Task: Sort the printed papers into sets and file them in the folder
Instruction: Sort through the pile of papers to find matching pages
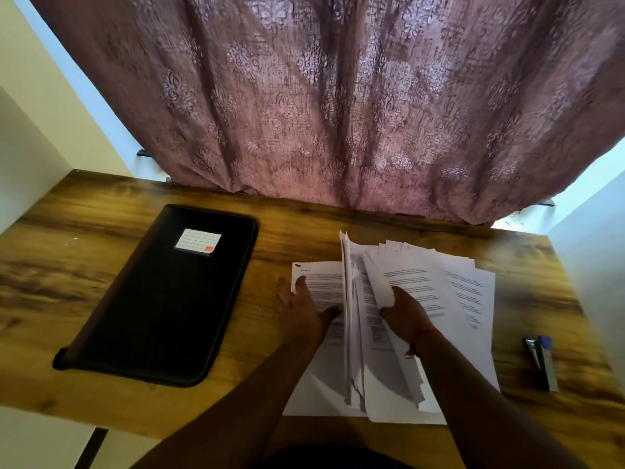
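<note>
On the desk [338, 231] in front of you, the papers [422, 282] lie in a loose fanned stack of white printed sheets (some standing on edge). Your left hand [301, 309] presses flat, fingers straight, on one sheet, your right hand [404, 314] grips a curled sheet; the black folder [162, 299] lies closed to the left.

No word, number or brand can be read. The white printed paper sheets [416, 282] on the brown wooden worktop [84, 231] carry lines of dark type, too blurred to make out. The flat black zip folder [162, 299] bears a white ruled label [198, 241] with blank lines and a small red mark at one corner, illegible.
</note>
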A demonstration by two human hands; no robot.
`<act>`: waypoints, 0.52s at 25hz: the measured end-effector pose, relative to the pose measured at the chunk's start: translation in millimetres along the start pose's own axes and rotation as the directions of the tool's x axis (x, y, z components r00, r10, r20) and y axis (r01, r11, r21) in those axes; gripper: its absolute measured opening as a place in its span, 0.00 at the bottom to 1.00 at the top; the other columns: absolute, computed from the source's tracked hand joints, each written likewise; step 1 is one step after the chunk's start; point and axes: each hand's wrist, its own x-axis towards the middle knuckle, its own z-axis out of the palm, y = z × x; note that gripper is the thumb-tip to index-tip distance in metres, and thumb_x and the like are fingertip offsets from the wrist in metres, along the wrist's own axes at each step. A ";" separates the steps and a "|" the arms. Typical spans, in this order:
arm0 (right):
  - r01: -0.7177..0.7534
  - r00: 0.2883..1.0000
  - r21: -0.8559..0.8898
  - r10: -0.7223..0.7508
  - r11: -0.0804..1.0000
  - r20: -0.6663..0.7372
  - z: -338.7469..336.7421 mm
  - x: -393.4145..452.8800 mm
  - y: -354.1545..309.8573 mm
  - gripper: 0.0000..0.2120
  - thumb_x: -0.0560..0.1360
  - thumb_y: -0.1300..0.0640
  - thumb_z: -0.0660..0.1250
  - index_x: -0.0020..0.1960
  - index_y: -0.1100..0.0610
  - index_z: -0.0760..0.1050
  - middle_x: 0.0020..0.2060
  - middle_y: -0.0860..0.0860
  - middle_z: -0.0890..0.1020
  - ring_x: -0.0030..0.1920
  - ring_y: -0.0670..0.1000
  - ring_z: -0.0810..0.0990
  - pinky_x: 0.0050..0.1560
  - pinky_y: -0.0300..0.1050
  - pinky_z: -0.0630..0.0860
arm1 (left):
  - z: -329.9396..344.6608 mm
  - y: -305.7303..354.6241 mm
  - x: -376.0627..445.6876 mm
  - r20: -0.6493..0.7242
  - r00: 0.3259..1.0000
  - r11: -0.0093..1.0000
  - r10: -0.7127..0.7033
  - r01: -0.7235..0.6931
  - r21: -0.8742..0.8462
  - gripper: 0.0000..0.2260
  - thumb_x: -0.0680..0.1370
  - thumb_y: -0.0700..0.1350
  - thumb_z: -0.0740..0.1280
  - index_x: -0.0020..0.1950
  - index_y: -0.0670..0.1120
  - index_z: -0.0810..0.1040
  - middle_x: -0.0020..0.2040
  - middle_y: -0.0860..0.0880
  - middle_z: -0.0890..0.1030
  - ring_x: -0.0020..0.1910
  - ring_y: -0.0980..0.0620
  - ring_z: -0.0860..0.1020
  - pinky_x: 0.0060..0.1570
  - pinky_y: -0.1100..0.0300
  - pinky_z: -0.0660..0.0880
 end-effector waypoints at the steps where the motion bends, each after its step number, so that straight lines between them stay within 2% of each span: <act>1: 0.003 1.000 0.000 -0.003 1.000 -0.004 0.7 0.7 0.9 0.22 0.76 0.59 0.67 0.69 0.57 0.70 0.63 0.57 0.77 0.64 0.60 0.74 0.65 0.57 0.70 | 1.0 -3.0 1.0 -0.030 0.999 1.000 0.012 -0.012 -0.027 0.45 0.69 0.63 0.74 0.78 0.50 0.55 0.79 0.43 0.47 0.77 0.37 0.54 0.70 0.44 0.66; 4: 0.006 1.000 0.007 -0.006 1.000 -0.003 0.9 -1.2 0.0 0.21 0.76 0.59 0.68 0.68 0.56 0.70 0.62 0.57 0.77 0.63 0.60 0.74 0.66 0.59 0.71 | 0.2 -4.5 1.5 -0.107 0.993 0.991 0.057 -0.070 -0.117 0.45 0.70 0.62 0.74 0.78 0.49 0.54 0.79 0.48 0.45 0.77 0.37 0.56 0.68 0.43 0.71; 6: 0.013 1.000 0.008 -0.013 1.000 -0.004 0.4 -2.0 0.5 0.20 0.76 0.58 0.68 0.67 0.56 0.70 0.62 0.56 0.77 0.63 0.59 0.75 0.66 0.60 0.71 | -3.9 3.1 0.3 -0.128 0.990 0.977 0.066 -0.090 -0.191 0.39 0.72 0.55 0.75 0.76 0.49 0.58 0.78 0.46 0.55 0.73 0.39 0.64 0.63 0.44 0.76; 8: 0.016 1.000 0.009 -0.016 1.000 0.001 0.4 -2.0 1.0 0.20 0.76 0.58 0.68 0.67 0.56 0.70 0.61 0.56 0.77 0.62 0.59 0.75 0.65 0.60 0.72 | -3.9 8.9 -0.7 -0.074 0.990 0.964 0.122 -0.136 -0.229 0.33 0.73 0.52 0.74 0.74 0.53 0.62 0.71 0.47 0.69 0.66 0.44 0.74 0.58 0.47 0.79; 9: 0.022 1.000 0.010 -0.022 1.000 0.001 0.3 -1.8 0.8 0.20 0.76 0.58 0.68 0.67 0.55 0.71 0.61 0.55 0.78 0.62 0.59 0.75 0.65 0.59 0.72 | -2.4 10.1 -2.0 -0.031 0.988 0.962 0.153 -0.156 -0.222 0.33 0.72 0.53 0.75 0.73 0.55 0.63 0.67 0.49 0.73 0.65 0.46 0.75 0.58 0.48 0.79; 13: 0.078 0.996 -0.012 -0.079 0.997 -0.034 1.7 -3.0 1.2 0.11 0.77 0.52 0.69 0.58 0.54 0.76 0.55 0.53 0.81 0.57 0.56 0.78 0.58 0.51 0.73 | 11.0 8.4 -4.7 0.099 0.972 0.968 0.215 -0.199 -0.152 0.47 0.65 0.64 0.75 0.77 0.55 0.54 0.69 0.49 0.72 0.65 0.48 0.73 0.61 0.46 0.77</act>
